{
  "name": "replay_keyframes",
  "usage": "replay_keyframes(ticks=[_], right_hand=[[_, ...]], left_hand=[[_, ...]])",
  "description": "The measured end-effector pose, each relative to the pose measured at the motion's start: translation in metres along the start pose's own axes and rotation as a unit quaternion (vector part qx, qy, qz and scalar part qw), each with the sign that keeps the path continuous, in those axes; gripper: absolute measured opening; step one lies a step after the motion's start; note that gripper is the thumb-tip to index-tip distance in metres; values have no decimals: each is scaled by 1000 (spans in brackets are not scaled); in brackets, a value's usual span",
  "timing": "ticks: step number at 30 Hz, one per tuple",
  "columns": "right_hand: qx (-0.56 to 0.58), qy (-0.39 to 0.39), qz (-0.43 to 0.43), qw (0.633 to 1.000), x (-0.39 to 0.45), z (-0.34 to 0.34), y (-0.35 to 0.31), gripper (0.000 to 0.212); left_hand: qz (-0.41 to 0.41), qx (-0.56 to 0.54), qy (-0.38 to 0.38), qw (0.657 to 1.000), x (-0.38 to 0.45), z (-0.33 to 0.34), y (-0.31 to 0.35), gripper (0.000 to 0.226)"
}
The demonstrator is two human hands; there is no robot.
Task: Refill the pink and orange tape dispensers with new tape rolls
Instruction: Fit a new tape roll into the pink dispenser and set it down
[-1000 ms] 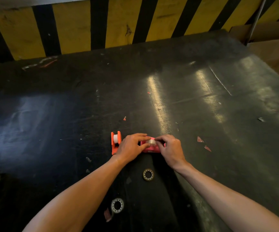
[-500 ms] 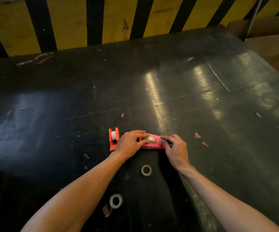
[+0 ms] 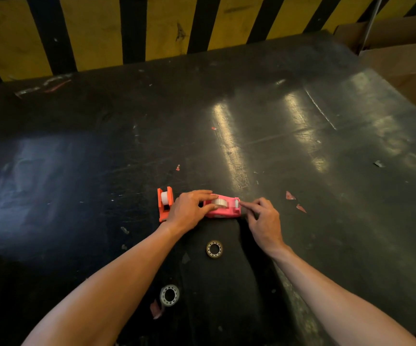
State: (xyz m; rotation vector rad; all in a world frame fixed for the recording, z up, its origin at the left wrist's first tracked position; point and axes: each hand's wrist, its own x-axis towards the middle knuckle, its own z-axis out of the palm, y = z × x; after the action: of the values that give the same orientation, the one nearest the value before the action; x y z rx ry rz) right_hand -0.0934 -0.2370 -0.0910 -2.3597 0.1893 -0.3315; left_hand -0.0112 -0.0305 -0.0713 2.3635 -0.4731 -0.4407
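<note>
The pink tape dispenser (image 3: 226, 209) lies on the black table (image 3: 276, 146) with a clear tape roll (image 3: 218, 202) seated in it. My left hand (image 3: 189, 209) grips the dispenser's left end, thumb by the roll. My right hand (image 3: 264, 221) pinches at the cutter end on the right, seemingly on the tape's end, which is too thin to make out. The orange tape dispenser (image 3: 165, 207) stands just left of my left hand with a white roll (image 3: 165, 197) in it. Two emptied tape rings lie nearer me: one (image 3: 214, 248) between my forearms, another (image 3: 169, 295) lower left.
Small pink scraps (image 3: 295, 201) lie right of my right hand, and another scrap (image 3: 155, 308) near the lower ring. A yellow-and-black striped wall (image 3: 164, 26) backs the table. Cardboard boxes (image 3: 401, 53) stand beyond the table's right edge.
My right hand moved from over the roll in the pink dispenser out to its right cutter end. My left hand kept hold of the dispenser.
</note>
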Motion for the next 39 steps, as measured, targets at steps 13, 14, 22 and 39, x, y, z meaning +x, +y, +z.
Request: replay_keyframes(ticks=[13, 14, 22, 39], right_hand=[[74, 37, 180, 980, -15, 30, -12, 25], [73, 36, 203, 976, -18, 33, -17, 29], [182, -5, 333, 925, -26, 45, -47, 55], [37, -171, 156, 972, -4, 13, -16, 78]], left_hand=[[-18, -24, 12, 999, 2, 7, -4, 40], [-20, -26, 13, 999, 2, 7, -4, 39], [-30, -39, 21, 999, 0, 11, -4, 38], [-33, -47, 21, 998, -15, 19, 4, 46]])
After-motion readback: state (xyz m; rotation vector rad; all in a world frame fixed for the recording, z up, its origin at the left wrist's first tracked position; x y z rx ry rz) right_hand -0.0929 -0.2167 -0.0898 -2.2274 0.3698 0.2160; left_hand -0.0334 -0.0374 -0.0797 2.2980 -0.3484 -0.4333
